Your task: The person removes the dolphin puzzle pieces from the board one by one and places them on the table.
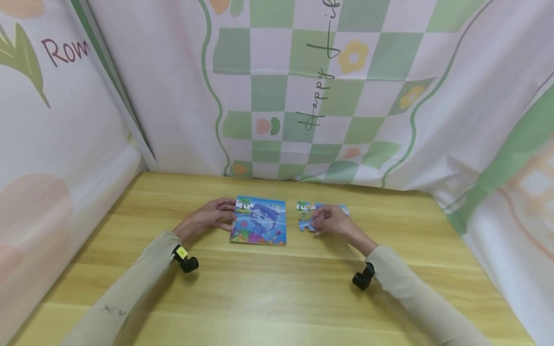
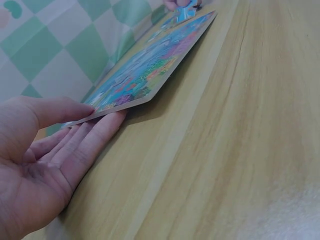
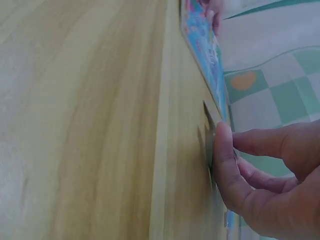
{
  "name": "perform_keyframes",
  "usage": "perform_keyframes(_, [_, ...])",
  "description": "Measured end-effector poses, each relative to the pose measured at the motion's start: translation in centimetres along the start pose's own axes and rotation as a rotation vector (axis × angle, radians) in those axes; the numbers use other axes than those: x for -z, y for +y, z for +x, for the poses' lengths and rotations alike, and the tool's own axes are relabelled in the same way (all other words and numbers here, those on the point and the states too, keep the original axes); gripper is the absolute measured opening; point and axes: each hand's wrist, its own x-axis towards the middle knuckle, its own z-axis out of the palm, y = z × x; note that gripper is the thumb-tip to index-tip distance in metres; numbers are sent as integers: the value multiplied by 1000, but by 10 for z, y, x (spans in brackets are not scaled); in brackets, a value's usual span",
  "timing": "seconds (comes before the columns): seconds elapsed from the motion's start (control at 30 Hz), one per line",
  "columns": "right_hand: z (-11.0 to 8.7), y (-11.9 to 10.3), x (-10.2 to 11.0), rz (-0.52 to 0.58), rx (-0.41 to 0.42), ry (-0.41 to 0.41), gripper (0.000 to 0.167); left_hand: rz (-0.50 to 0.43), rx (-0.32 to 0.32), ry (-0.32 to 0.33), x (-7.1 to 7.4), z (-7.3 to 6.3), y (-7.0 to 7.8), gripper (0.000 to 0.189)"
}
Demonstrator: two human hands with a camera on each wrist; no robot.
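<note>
A square dolphin picture board [image 1: 261, 222] with bright coral along its bottom is at the middle of the table. My left hand [image 1: 213, 215] grips its left edge, thumb on top and fingers underneath; in the left wrist view the near corner of the board [image 2: 145, 82] is tilted up off the wood. To its right, my right hand [image 1: 336, 223] pinches a blue jigsaw piece [image 1: 306, 225] between thumb and fingers. The right wrist view shows this piece edge-on, tilted close over the table. Behind the right hand lie more jigsaw pieces [image 1: 303, 205], partly hidden by the fingers.
The light wooden table [image 1: 259, 298] runs back to a hanging cloth [image 1: 268, 96] with green and white checks. Another printed cloth [image 1: 56, 144] hangs along the left side, and a white one [image 1: 510, 192] along the right.
</note>
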Motion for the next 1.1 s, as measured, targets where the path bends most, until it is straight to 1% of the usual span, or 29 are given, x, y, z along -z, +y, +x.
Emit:
perform_keyframes(0.17, [3, -1, -7, -96, -25, 37, 30, 1, 10, 9, 1, 0, 0, 60])
perform_keyframes(0.27, [5, -2, -8, -164, -33, 53, 27, 13, 9, 7, 2, 1, 0, 62])
perform_keyframes(0.43, [7, -2, -8, -242, -22, 60, 23, 16, 13, 22, 3, 1, 0, 66])
perform_keyframes(0.53, [8, 0, -9, -289, 5, 81, 21, 10, 6, 24, 2, 1, 0, 66])
perform_keyframes(0.73, [8, 5, -10, -406, 101, 133, 17, 0, 0, 31, 1, 2, 2, 66])
perform_keyframes(0.87, [10, 7, -10, -419, 111, 145, 17, 2, 4, 28, 1, 2, 2, 67])
perform_keyframes(1.1, [13, 9, -9, -410, 92, 142, 18, 29, -4, 16, 2, 0, 2, 67])
